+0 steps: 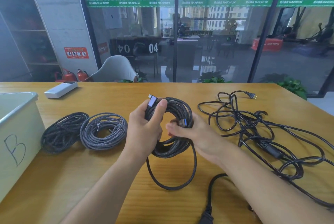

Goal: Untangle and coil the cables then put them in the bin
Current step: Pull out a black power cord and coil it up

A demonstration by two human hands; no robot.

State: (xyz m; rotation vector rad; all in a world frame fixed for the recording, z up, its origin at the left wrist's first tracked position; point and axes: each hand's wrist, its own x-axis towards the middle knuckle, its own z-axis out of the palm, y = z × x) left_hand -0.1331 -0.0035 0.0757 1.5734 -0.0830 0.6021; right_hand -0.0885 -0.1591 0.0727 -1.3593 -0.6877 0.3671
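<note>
Between the two hands, above the table (pixel 108 178), hangs the braided cable coil (pixel 178 109), nearly wound. The left hand (pixel 146 127) grips the upper turns, thumb clamped beside the silver plug (pixel 151 101); the right hand (pixel 195 133) pinches the other plug end (pixel 182 123) against the coil's inner edge. One loose loop (pixel 171 178) droops below both hands. Best, I judge, to keep the left grip firm, draw that slack up as a last turn and tuck the end through. Left of the left hand lie two finished coils (pixel 83 131) beside the bin (pixel 18 115); right of the right hand, the black power cords (pixel 262 133) lie tangled.
</note>
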